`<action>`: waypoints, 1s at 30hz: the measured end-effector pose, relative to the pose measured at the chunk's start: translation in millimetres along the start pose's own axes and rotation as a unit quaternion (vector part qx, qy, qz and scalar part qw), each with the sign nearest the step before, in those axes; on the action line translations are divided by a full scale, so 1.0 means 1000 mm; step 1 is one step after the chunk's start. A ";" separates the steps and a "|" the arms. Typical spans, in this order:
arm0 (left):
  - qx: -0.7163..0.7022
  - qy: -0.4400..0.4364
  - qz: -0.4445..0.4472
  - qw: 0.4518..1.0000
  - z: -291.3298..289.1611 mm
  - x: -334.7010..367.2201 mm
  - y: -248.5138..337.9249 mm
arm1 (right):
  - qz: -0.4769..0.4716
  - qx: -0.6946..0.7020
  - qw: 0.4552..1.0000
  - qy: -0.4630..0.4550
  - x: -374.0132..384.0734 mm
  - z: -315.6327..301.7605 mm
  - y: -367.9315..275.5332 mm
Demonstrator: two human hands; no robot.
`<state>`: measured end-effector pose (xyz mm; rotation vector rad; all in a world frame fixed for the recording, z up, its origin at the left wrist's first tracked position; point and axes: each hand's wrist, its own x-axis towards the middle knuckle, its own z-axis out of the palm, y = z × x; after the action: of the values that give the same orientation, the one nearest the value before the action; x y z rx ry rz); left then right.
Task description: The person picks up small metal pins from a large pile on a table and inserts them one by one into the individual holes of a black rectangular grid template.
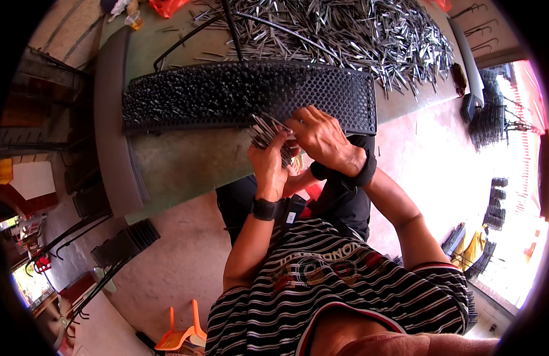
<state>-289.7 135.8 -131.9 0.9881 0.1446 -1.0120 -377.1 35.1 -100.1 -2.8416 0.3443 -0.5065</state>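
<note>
Two bare hands meet at the near edge of the tray (340, 98); the left hand (267, 169) rises from the lower edge, wrist banded in black, thumb up and fingers wrapped around a bundle of strips (262, 135); the grip is closed on the bundle, whose ends fan out toward the tray. The right hand (319, 137) comes in from the right, back of the hand uppermost, wrist bent, fingers curled toward the bundle; its fingertips are drawn together beside the strips, but whether they pinch a single strip cannot be told.

The tray is black and perforated, and lies across the table (185, 160); its left and middle holes bear upright strips, its right-hand holes are bare; the right hand overlaps its near edge.

Bent rods (234, 29) stand behind the tray, crossing the view of the loose pile (346, 35); a grey mat (115, 136) covers the table's left end; a cup (134, 21) stands at the far left corner; an orange chair (182, 337) is on the floor below, well apart from the table.
</note>
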 end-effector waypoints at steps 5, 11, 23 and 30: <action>0.031 0.031 0.030 0.999 0.004 0.001 0.000 | -0.055 -0.027 0.998 0.001 -0.009 0.015 0.005; 0.010 0.058 0.032 0.998 0.001 0.006 -0.007 | -0.130 -0.012 0.991 0.008 -0.012 0.010 -0.002; 0.156 -0.084 -0.037 0.983 -0.008 -0.016 0.008 | 0.325 0.483 0.812 0.039 0.012 -0.001 0.014; 0.092 -0.057 -0.003 0.994 -0.009 -0.018 0.015 | 0.264 0.365 0.853 0.264 0.025 0.010 0.014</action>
<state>-285.5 155.9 -118.4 1.0941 -0.0423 -1.0985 -353.3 16.6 -104.8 -1.7357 0.7956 -1.0196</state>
